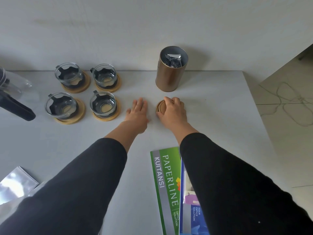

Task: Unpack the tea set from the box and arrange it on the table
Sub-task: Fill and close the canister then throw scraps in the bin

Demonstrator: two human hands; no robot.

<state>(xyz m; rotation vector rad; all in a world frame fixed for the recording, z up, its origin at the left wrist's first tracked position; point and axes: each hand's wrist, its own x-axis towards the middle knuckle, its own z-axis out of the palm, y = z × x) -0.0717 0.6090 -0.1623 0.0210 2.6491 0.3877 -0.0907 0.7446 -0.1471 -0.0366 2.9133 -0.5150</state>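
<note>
Tea set: your four glass cups stand in a two-by-two block on the left half of the table (211,116), each on its own round wooden coaster.
Right hand (172,108): your fingers curl down over the round brown lid (160,107), gripping it from above; the lid lies flat on the table.
Left hand (138,111): your palm faces down with the fingers straight and together, holding nothing, just left of the lid and apart from it.
Tin (171,69): the copper-coloured tin stands upright and uncovered directly beyond the lid, with a crumpled foil packet (173,59) visible inside.
Near cups: front right cup (103,104) sits just left of your left hand; front left cup (61,106) stands beside it.
Far cups: back right cup (105,75) and back left cup (69,74) stand near the wall edge of the table.
Glass pot (11,92): it is cut off by the left frame edge, its black handle pointing toward the cups.
Receipt books (166,184): a green one and a blue one lie under your right sleeve.
Foil sheet (15,184): it lies at the near left corner.
</note>
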